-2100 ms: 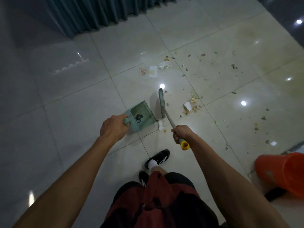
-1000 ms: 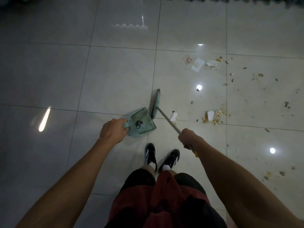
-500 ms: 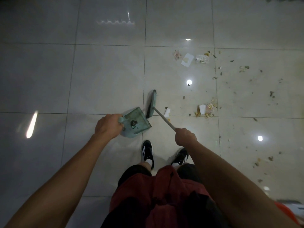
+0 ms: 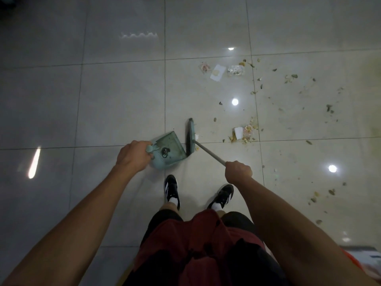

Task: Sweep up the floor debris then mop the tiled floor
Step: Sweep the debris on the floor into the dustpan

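Note:
My left hand (image 4: 133,156) grips the handle of a pale green dustpan (image 4: 168,149) that rests on the tiled floor (image 4: 115,100) with a dark bit of dirt inside. My right hand (image 4: 238,172) grips the grey shaft of a small broom (image 4: 190,135); its green head stands upright against the pan's open right edge. A white scrap peeks out behind the head. A pile of paper and crumbs (image 4: 243,133) lies to the right of the broom. More wrappers (image 4: 218,72) lie farther off, and small debris (image 4: 288,104) is scattered across the right tiles.
My two feet in black shoes (image 4: 172,190) stand just behind the dustpan and broom. An orange object (image 4: 358,263) shows at the bottom right corner. The tiles to the left carry only light reflections.
The broom head has swept left up against the dustpan's mouth, pushing a white scrap with it. My view has turned left and my feet have stepped apart.

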